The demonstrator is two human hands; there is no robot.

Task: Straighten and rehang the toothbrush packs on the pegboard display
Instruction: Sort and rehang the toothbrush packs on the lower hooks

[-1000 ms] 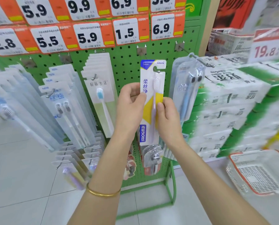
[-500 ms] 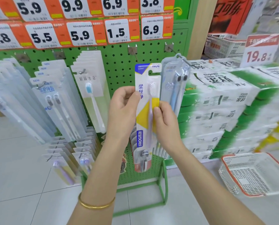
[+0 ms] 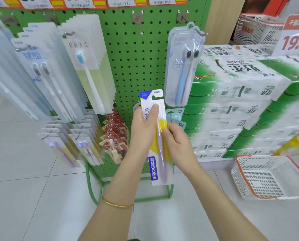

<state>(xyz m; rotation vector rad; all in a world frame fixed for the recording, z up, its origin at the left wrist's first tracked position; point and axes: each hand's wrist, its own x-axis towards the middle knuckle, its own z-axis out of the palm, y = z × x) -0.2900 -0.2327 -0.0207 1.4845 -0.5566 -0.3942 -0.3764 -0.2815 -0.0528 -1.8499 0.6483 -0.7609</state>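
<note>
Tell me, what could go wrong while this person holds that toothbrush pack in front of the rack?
The pack hangs on nothing; only the left hand and right hand pinch it, so it might slip to the floor. Lifting it to the bare hook, the slot could miss. The right hand might nudge the blue pack, hung near its hook's tip, loose.
</note>
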